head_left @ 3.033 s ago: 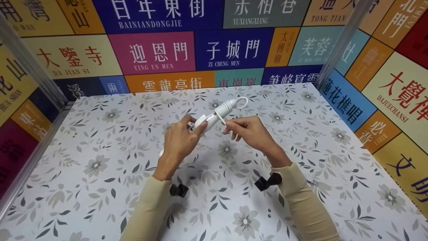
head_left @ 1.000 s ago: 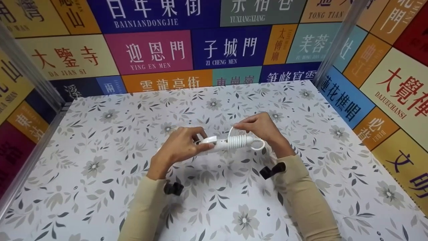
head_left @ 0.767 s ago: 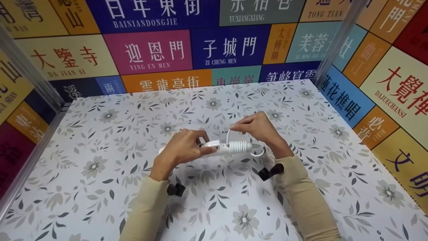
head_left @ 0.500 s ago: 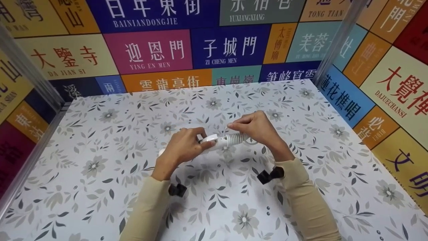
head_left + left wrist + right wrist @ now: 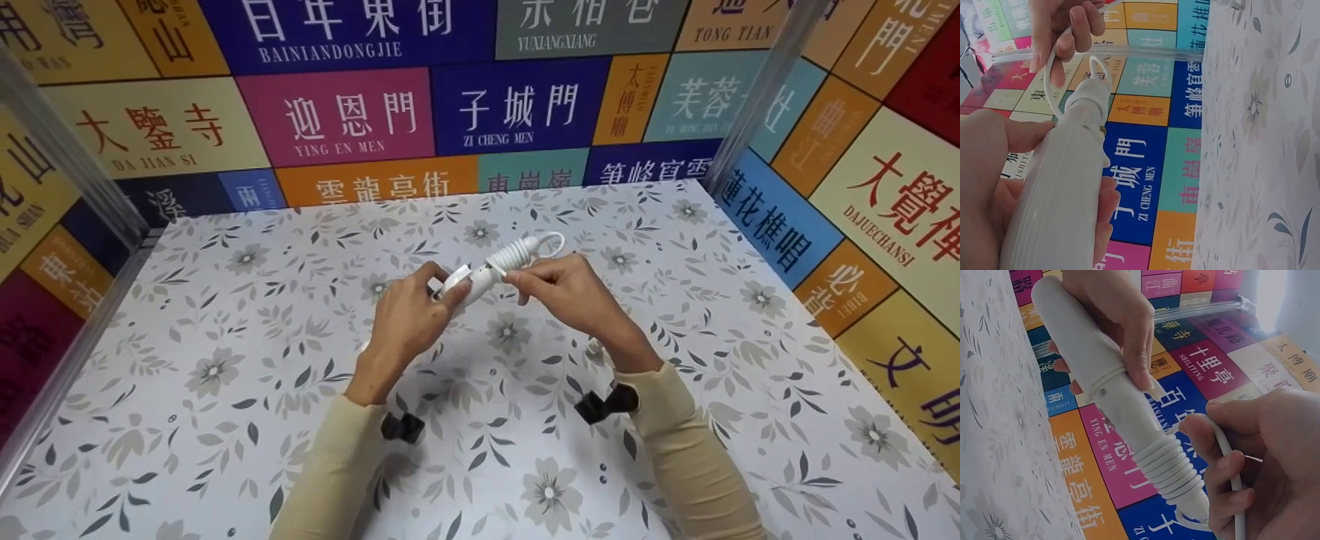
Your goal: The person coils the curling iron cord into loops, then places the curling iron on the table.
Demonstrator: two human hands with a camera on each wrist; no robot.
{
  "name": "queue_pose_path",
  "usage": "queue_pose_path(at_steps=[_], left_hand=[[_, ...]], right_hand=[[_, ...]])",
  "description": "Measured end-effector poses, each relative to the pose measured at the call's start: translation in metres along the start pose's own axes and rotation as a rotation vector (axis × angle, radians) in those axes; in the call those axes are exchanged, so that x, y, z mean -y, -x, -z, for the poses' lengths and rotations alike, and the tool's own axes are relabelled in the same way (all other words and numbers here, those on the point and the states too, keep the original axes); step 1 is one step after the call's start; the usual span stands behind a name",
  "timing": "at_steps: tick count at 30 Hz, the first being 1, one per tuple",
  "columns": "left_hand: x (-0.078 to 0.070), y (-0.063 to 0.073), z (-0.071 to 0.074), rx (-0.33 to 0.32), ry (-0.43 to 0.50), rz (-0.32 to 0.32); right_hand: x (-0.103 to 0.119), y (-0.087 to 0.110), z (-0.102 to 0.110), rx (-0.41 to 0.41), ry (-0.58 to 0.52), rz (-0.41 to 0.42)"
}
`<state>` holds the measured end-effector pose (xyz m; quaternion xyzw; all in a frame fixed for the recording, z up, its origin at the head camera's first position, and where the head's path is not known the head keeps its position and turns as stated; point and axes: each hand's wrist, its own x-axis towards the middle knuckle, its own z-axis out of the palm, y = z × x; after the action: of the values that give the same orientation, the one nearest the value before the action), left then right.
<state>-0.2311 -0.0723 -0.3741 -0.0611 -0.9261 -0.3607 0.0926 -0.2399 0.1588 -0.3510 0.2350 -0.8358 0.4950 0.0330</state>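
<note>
My left hand point(image 5: 409, 319) grips a white corded wand point(image 5: 1053, 197), a stick-shaped appliance with a ribbed body, held above the table and tilted up toward the right. White cord point(image 5: 1168, 467) is wound in several turns around its narrow end, and a loop point(image 5: 553, 244) sticks out beyond the turns. Close beside the coil, my right hand point(image 5: 574, 296) pinches the running length of cord, which passes across its curled fingers point(image 5: 1230, 467) in the right wrist view. A small pale piece point(image 5: 595, 349) shows beside the right wrist, perhaps the cord's end; its kind is unclear.
A white table point(image 5: 300, 450) with a grey floral print lies beneath both hands. Colourful panels with printed characters point(image 5: 337, 112) stand along the back and sides. Clear posts point(image 5: 757, 112) rise at the corners. Black wrist mounts point(image 5: 401, 427) sit on both sleeves.
Since half a second ago, the wand's wound end has swung upward and away. The right hand has brought the cord from behind the wand round to its near right side. Both hands keep their hold.
</note>
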Motion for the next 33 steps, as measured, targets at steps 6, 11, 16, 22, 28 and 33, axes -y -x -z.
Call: queue_pose_path(at_steps=[6,11,16,22,28,33], left_hand=[[0.000,-0.001,0.002,-0.029,0.047,0.011],[0.002,-0.002,0.008,-0.050,0.108,0.009],[0.002,-0.001,0.011,-0.084,0.138,0.010],[0.003,0.000,0.011,-0.102,0.159,-0.007],[0.003,-0.001,0.012,-0.075,0.223,-0.018],[0.003,-0.001,0.013,-0.050,0.270,-0.021]], right_hand=[[0.002,0.000,-0.001,0.033,0.006,-0.041],[0.002,-0.001,-0.001,0.074,-0.004,-0.046],[-0.003,-0.002,-0.001,0.109,-0.017,-0.054],[-0.016,-0.005,0.001,0.153,-0.012,-0.080],[-0.028,-0.009,0.004,0.176,0.031,-0.116],[-0.037,-0.011,0.005,0.175,0.104,-0.181]])
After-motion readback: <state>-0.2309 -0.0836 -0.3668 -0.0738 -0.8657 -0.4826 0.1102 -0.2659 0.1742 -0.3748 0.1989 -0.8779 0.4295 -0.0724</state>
